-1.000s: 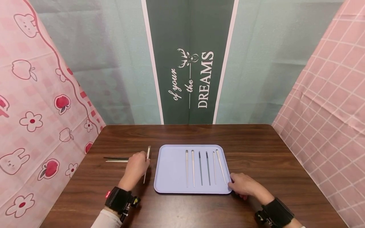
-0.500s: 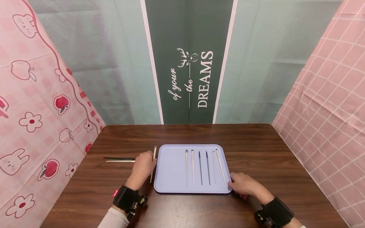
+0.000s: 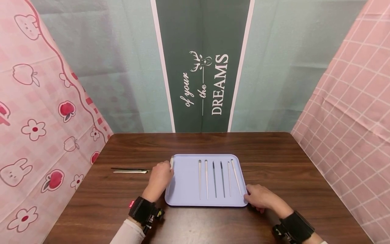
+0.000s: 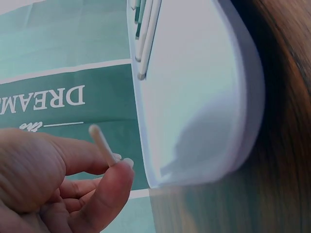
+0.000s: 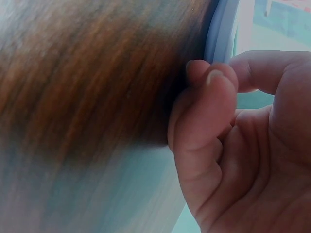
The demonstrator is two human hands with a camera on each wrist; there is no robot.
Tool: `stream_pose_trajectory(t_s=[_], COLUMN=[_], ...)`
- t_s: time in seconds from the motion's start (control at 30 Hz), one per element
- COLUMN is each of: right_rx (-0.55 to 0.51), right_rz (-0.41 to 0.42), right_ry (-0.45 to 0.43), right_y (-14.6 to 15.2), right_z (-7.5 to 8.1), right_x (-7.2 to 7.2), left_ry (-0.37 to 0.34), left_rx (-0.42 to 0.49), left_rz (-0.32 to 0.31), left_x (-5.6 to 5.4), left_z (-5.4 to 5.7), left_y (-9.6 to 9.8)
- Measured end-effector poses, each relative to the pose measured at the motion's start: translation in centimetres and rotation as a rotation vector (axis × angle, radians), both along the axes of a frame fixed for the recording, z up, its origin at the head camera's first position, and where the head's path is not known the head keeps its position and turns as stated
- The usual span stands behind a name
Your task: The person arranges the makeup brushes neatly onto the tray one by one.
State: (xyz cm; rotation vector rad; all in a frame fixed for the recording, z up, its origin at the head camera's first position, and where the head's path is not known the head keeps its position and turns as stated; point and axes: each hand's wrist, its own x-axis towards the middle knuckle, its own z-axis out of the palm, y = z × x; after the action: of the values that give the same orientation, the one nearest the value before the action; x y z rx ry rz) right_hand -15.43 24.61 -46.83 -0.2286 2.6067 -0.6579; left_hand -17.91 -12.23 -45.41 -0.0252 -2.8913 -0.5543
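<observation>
Between thumb and forefinger, my left hand [image 3: 159,176] pinches a pale-handled makeup brush [image 4: 103,145]. The brush stands over the left rim of the lavender tray [image 3: 184,186], bristles toward the back; most of its handle is hidden by the hand in the head view. At the tray's front right corner, my right hand [image 3: 260,197] grips the rim [image 5: 221,36] between thumb and curled fingers. Several makeup brushes lie side by side on the tray's right half: pale brushes [image 3: 206,179] on the left, dark blue-grey brushes [image 3: 222,179] in the middle, more pale brushes [image 3: 236,178] at the right.
Left of my left hand, a dark brush [image 3: 126,168] and a white-handled brush [image 3: 129,171] lie close together on the brown wooden table [image 3: 195,223]. Curtains [image 3: 128,67] hang behind the table and along both sides.
My left hand has carried the pale brush rightward from the table to over the tray's left rim. The right hand and the tray stay where they were.
</observation>
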Motion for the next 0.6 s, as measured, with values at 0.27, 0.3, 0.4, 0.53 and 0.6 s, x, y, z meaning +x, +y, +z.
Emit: stream_pose_trajectory(t_s=[0.27,0.3,0.4,0.53,0.6], right_rx=[-0.001,-0.002,-0.003,-0.005,-0.003], right_rz=[0.001,0.001,0.000,0.006,0.007], right_ry=[-0.001,0.000,0.000,0.005,0.005], right_y=[0.1,0.1,0.1,0.1,0.1], right_z=[0.0,0.0,0.0,0.0,0.0], right_x=[0.0,0.0,0.0,0.0,-0.1], left_ry=[0.020,0.018,0.030,0.058,0.077], left_rx=[-0.017,-0.017,-0.015,-0.018,-0.020], left_rz=[-0.013,-0.014,-0.016,-0.020,-0.028], left_x=[-0.2,-0.2,-0.2,-0.2,-0.2], left_z=[0.0,0.0,0.0,-0.2,-0.3], left_y=[1.2,1.3,1.7,2.2,2.3])
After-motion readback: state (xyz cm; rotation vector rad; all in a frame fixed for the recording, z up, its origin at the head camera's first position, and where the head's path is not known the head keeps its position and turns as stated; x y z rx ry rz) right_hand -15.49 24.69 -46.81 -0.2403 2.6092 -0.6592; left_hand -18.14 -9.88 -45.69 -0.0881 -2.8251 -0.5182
